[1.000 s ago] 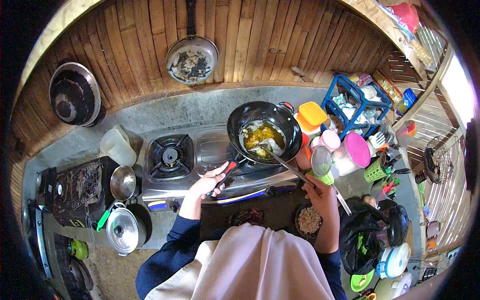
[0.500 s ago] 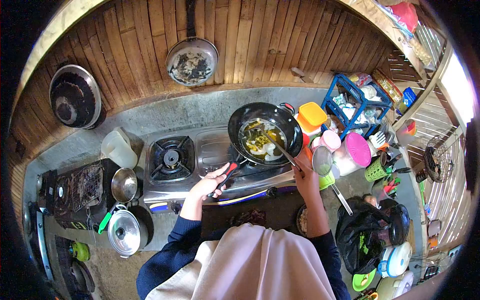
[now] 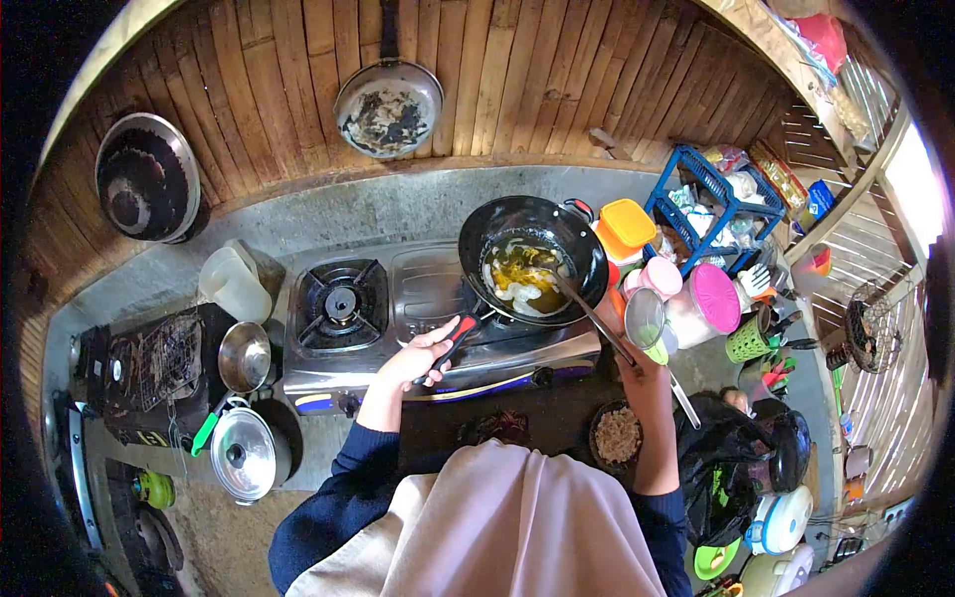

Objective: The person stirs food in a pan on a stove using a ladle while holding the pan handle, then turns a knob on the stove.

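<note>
A black wok (image 3: pixel 487 221) stands on the right burner of a silver gas stove (image 3: pixel 428 289). In it lies egg (image 3: pixel 525 274), yellow and white, in oil. My left hand (image 3: pixel 423 360) is closed round the wok's red and black handle (image 3: pixel 458 343). My right hand (image 3: pixel 645 366), to the right of the stove, grips the end of a long metal spatula (image 3: pixel 595 320), whose head is in the egg at the wok's right side. The spatula's head is partly hidden by the egg.
A bowl of ground food (image 3: pixel 617 436) sits by my right forearm. Right of the wok are an orange-lidded box (image 3: pixel 627 225), a strainer (image 3: pixel 645 316) and a pink-lidded tub (image 3: pixel 712 298). A lidded pot (image 3: pixel 244 454) and a grill rack (image 3: pixel 171 363) stand left.
My right hand has moved right and down with the spatula, whose head has shifted toward the wok's right side. The egg has changed shape. My left hand still holds the handle.
</note>
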The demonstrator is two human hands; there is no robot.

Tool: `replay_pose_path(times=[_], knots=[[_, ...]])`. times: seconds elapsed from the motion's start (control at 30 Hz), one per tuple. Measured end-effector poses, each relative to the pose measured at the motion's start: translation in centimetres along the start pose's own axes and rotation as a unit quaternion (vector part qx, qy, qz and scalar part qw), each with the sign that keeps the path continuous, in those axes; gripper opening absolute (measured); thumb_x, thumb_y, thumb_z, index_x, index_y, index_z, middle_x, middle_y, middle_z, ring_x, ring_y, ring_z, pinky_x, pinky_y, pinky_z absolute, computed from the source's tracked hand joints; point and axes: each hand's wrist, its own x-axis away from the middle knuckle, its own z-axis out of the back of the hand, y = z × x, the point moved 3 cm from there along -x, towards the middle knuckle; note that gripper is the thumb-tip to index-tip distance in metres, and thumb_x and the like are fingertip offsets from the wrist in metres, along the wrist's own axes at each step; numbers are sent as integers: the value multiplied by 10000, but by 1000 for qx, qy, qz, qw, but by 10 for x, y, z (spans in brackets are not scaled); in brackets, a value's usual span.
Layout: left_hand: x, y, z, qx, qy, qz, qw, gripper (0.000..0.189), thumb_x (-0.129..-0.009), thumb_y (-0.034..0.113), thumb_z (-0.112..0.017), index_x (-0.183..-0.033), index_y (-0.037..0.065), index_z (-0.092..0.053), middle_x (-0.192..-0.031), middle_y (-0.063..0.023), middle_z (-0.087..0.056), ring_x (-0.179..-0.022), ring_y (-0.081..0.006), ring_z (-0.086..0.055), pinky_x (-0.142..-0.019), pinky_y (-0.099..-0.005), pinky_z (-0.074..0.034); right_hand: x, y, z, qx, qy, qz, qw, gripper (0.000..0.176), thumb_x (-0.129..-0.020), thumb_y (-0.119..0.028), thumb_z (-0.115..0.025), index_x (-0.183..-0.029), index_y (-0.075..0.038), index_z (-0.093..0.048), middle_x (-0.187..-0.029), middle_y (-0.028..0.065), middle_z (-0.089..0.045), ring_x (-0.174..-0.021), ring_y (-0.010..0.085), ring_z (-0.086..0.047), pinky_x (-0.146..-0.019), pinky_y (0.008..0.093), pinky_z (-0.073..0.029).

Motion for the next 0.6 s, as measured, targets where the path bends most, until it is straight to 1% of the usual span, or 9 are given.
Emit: replay_pose_path(times=[0.07,0.1,0.17,0.27,0.3,0.37,0.43,0.5,0.6], knots=[[0,1,0,12,-2,3,1000,480,-964,185,-426,-1406,320,-298,-634,9,-453,-444,-50,-373,-393,-188,-334,7,2,9,47,-28,-35,998,298,-814,-159,-633,-1100,-76,-631,-738,210,-617,-609,277,-618,-610,335,-478],[-1,1,-1,23,-5,5,1000,481,-963,183,-427,-1407,316,-298,-636,7,-453,-448,-50,-373,-397,-187,-334,11,3,14,47,-28,-36,998,298,-814,-159,-633,-1100,-76,-631,-738,210,-617,-609,277,-618,-610,335,-478],[-3,-2,1,27,-11,3,1000,479,-963,176,-423,-1401,329,-306,-647,4,-456,-448,-49,-378,-394,-190,-344,17,-1,22,55,-13,1,998,301,-809,-163,-637,-1102,-96,-635,-689,201,-600,-558,267,-587,-578,341,-469],[-5,-4,3,23,-14,-3,1000,478,-963,169,-419,-1396,341,-313,-658,2,-460,-447,-48,-383,-391,-192,-356,25,-19,40,79,-35,-6,996,307,-800,-165,-644,-1101,-101,-637,-663,190,-592,-529,260,-569,-554,342,-462],[-4,-3,3,13,-11,-6,1000,478,-963,170,-419,-1396,342,-311,-657,1,-461,-447,-48,-384,-392,-191,-357,26,-23,45,79,-35,-6,996,307,-800,-165,-644,-1101,-101,-637,-663,190,-592,-529,260,-569,-554,342,-462],[-1,0,0,11,-6,-1,1000,478,-965,175,-417,-1402,331,-303,-648,4,-457,-450,-51,-376,-393,-190,-341,28,-26,53,135,-66,-34,988,304,-791,-154,-650,-1091,-102,-642,-663,184,-595,-528,255,-577,-545,344,-463],[2,4,-3,9,-1,3,1000,478,-967,180,-415,-1407,320,-295,-639,8,-454,-452,-54,-368,-395,-189,-325,31,-30,60,134,-64,-27,989,300,-788,-149,-654,-1084,-103,-645,-669,183,-600,-530,257,-582,-546,339,-467],[3,5,-3,8,5,11,1000,475,-969,186,-410,-1405,334,-295,-636,9,-454,-453,-52,-368,-393,-190,-318,33,-40,67,132,-62,-19,989,296,-784,-145,-657,-1077,-104,-648,-676,182,-605,-531,259,-587,-546,333,-471],[4,4,-3,20,3,18,1000,473,-969,193,-410,-1402,347,-296,-636,8,-455,-454,-50,-366,-393,-189,-313,36,-55,75,139,-70,-32,987,279,-781,-129,-659,-1057,-90,-653,-695,183,-616,-560,270,-616,-560,327,-486]])
